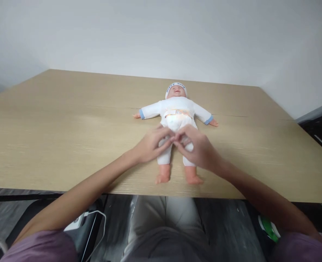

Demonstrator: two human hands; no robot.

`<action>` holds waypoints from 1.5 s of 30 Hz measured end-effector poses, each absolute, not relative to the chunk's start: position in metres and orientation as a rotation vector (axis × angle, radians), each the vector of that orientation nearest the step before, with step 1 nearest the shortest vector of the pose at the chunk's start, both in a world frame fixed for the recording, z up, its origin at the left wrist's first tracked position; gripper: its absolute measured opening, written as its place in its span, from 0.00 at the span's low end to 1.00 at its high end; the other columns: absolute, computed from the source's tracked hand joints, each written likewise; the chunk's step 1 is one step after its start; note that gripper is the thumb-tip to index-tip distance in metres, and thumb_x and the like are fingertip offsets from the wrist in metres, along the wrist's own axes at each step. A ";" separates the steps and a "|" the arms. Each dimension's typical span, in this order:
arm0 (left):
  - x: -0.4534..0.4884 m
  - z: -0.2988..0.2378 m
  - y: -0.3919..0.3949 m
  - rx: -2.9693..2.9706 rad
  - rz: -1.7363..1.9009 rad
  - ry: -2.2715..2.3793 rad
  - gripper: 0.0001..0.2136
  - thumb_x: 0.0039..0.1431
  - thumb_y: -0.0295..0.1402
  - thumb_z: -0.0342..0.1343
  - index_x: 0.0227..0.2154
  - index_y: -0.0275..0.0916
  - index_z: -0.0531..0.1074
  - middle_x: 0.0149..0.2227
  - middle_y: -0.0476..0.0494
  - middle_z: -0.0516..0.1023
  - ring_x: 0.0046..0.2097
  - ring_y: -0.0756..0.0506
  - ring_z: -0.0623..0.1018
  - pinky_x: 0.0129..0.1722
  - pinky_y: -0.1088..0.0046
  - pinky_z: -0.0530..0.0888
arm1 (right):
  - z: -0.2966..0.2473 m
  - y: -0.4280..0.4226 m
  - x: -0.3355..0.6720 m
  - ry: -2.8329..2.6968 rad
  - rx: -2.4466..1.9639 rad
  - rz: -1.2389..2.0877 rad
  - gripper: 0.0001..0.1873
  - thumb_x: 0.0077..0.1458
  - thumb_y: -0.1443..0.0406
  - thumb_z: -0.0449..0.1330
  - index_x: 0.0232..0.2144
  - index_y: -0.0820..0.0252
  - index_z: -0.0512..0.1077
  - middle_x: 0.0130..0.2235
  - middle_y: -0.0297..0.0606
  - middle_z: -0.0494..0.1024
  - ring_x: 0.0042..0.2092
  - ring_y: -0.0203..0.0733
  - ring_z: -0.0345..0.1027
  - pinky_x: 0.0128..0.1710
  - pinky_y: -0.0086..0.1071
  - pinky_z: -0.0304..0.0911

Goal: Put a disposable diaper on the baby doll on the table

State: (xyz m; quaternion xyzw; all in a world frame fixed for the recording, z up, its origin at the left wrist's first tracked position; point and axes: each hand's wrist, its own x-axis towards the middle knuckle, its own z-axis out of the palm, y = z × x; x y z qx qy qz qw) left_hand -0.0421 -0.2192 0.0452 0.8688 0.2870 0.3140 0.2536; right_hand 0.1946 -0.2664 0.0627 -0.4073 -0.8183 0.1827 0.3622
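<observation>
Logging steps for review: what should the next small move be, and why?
Probably ease the left hand and right hand apart: they come together in front of the doll, partly hiding the lower end of the diaper, so its leg fit can't be checked.

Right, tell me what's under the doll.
The doll lies face up on the table, whose top shows around it and between its feet. The spot directly beneath its body is covered, so anything else there can't be seen.
</observation>
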 end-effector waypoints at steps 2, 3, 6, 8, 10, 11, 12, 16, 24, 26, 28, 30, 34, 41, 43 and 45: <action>-0.045 0.040 -0.230 2.425 0.666 0.723 0.13 0.80 0.43 0.51 0.44 0.44 0.78 0.45 0.43 0.84 0.48 0.38 0.76 0.55 0.56 0.71 | 0.049 -0.286 0.209 -2.208 -1.118 0.509 0.04 0.70 0.62 0.64 0.45 0.50 0.73 0.46 0.38 0.82 0.41 0.47 0.79 0.43 0.42 0.74; -0.045 0.036 -0.232 2.419 0.651 0.763 0.14 0.79 0.44 0.52 0.42 0.44 0.78 0.44 0.43 0.85 0.46 0.38 0.76 0.55 0.55 0.70 | 0.043 -0.290 0.216 -2.224 -1.182 0.491 0.04 0.69 0.63 0.64 0.46 0.50 0.73 0.46 0.39 0.83 0.41 0.48 0.79 0.42 0.42 0.73; -0.040 0.024 -0.228 2.297 0.749 0.979 0.16 0.75 0.50 0.59 0.39 0.42 0.75 0.39 0.43 0.83 0.42 0.39 0.76 0.49 0.57 0.70 | 0.032 -0.280 0.229 -2.171 -1.364 0.415 0.04 0.70 0.64 0.64 0.47 0.52 0.75 0.43 0.37 0.84 0.42 0.48 0.79 0.43 0.41 0.69; -0.034 0.021 -0.223 2.242 0.782 1.099 0.18 0.71 0.52 0.63 0.38 0.42 0.72 0.36 0.44 0.80 0.40 0.39 0.75 0.44 0.60 0.70 | 0.030 -0.268 0.229 -2.145 -1.441 0.363 0.03 0.71 0.62 0.64 0.44 0.54 0.75 0.38 0.36 0.82 0.38 0.46 0.77 0.40 0.39 0.65; -0.027 0.020 -0.220 2.258 0.781 1.198 0.19 0.70 0.51 0.65 0.34 0.42 0.69 0.34 0.44 0.77 0.39 0.40 0.74 0.41 0.62 0.68 | 0.029 -0.261 0.223 -2.167 -1.473 0.295 0.09 0.72 0.60 0.66 0.38 0.55 0.73 0.36 0.35 0.80 0.36 0.44 0.74 0.37 0.38 0.60; -0.025 0.021 -0.219 2.271 0.768 1.232 0.19 0.70 0.50 0.65 0.32 0.42 0.68 0.33 0.45 0.75 0.38 0.40 0.74 0.40 0.63 0.67 | 0.029 -0.260 0.220 -2.178 -1.480 0.263 0.11 0.72 0.60 0.66 0.36 0.56 0.72 0.36 0.36 0.80 0.35 0.43 0.73 0.37 0.37 0.58; -0.023 0.022 -0.218 2.280 0.753 1.251 0.20 0.70 0.49 0.65 0.31 0.42 0.67 0.32 0.45 0.74 0.36 0.41 0.73 0.39 0.64 0.67 | 0.027 -0.260 0.216 -2.183 -1.481 0.238 0.12 0.72 0.60 0.66 0.35 0.56 0.72 0.37 0.36 0.80 0.35 0.43 0.72 0.36 0.37 0.57; -0.023 0.021 -0.218 2.305 0.773 1.179 0.20 0.73 0.47 0.62 0.29 0.41 0.67 0.29 0.47 0.73 0.36 0.43 0.72 0.43 0.64 0.69 | 0.019 -0.270 0.210 -2.149 -1.480 0.194 0.06 0.72 0.61 0.67 0.41 0.57 0.76 0.46 0.39 0.81 0.38 0.42 0.74 0.37 0.36 0.59; -0.031 0.006 -0.215 2.328 1.030 1.023 0.11 0.74 0.42 0.62 0.42 0.39 0.77 0.59 0.34 0.78 0.61 0.36 0.77 0.64 0.56 0.73 | 0.013 -0.278 0.208 -2.132 -1.424 0.199 0.11 0.72 0.60 0.65 0.53 0.57 0.76 0.59 0.48 0.78 0.55 0.55 0.77 0.52 0.44 0.71; -0.031 0.006 -0.214 2.322 1.005 1.018 0.10 0.74 0.41 0.61 0.42 0.39 0.76 0.61 0.34 0.78 0.61 0.36 0.77 0.64 0.55 0.72 | 0.012 -0.277 0.206 -2.133 -1.399 0.215 0.12 0.72 0.60 0.65 0.53 0.58 0.75 0.60 0.49 0.78 0.57 0.57 0.76 0.55 0.46 0.71; -0.031 0.008 -0.213 2.324 0.986 1.007 0.10 0.74 0.41 0.61 0.41 0.39 0.75 0.59 0.34 0.79 0.59 0.36 0.77 0.63 0.55 0.72 | 0.011 -0.276 0.206 -2.131 -1.379 0.232 0.12 0.72 0.60 0.64 0.53 0.58 0.74 0.58 0.49 0.79 0.57 0.58 0.75 0.57 0.48 0.70; -0.030 0.010 -0.212 2.330 0.974 0.989 0.10 0.73 0.40 0.60 0.39 0.40 0.74 0.55 0.36 0.81 0.56 0.37 0.77 0.61 0.55 0.72 | 0.011 -0.274 0.205 -2.122 -1.374 0.251 0.12 0.72 0.59 0.64 0.52 0.58 0.74 0.56 0.49 0.81 0.56 0.58 0.75 0.57 0.47 0.70; -0.028 0.013 -0.211 2.318 0.925 0.964 0.11 0.74 0.41 0.59 0.37 0.40 0.71 0.44 0.42 0.81 0.48 0.40 0.75 0.55 0.58 0.70 | 0.012 -0.270 0.204 -2.067 -1.431 0.310 0.11 0.69 0.57 0.65 0.48 0.56 0.73 0.48 0.45 0.83 0.48 0.53 0.76 0.50 0.43 0.68; -0.026 0.009 -0.205 1.934 0.969 1.048 0.17 0.63 0.44 0.69 0.39 0.41 0.67 0.34 0.50 0.70 0.38 0.46 0.68 0.41 0.68 0.66 | 0.015 -0.262 0.204 -1.811 -1.526 0.470 0.18 0.63 0.55 0.68 0.48 0.54 0.69 0.46 0.41 0.85 0.36 0.46 0.75 0.38 0.38 0.64; -0.026 0.008 -0.204 1.763 0.990 1.012 0.21 0.60 0.43 0.72 0.38 0.42 0.63 0.33 0.52 0.67 0.35 0.48 0.66 0.38 0.70 0.65 | 0.017 -0.260 0.209 -1.726 -1.495 0.516 0.20 0.62 0.54 0.69 0.49 0.53 0.67 0.46 0.39 0.85 0.36 0.44 0.75 0.38 0.38 0.65; -0.026 0.008 -0.203 1.626 1.019 0.998 0.24 0.57 0.43 0.74 0.38 0.42 0.61 0.33 0.53 0.65 0.34 0.49 0.65 0.36 0.71 0.64 | 0.019 -0.258 0.216 -1.674 -1.481 0.540 0.21 0.62 0.53 0.70 0.49 0.52 0.67 0.45 0.38 0.86 0.36 0.44 0.76 0.40 0.38 0.66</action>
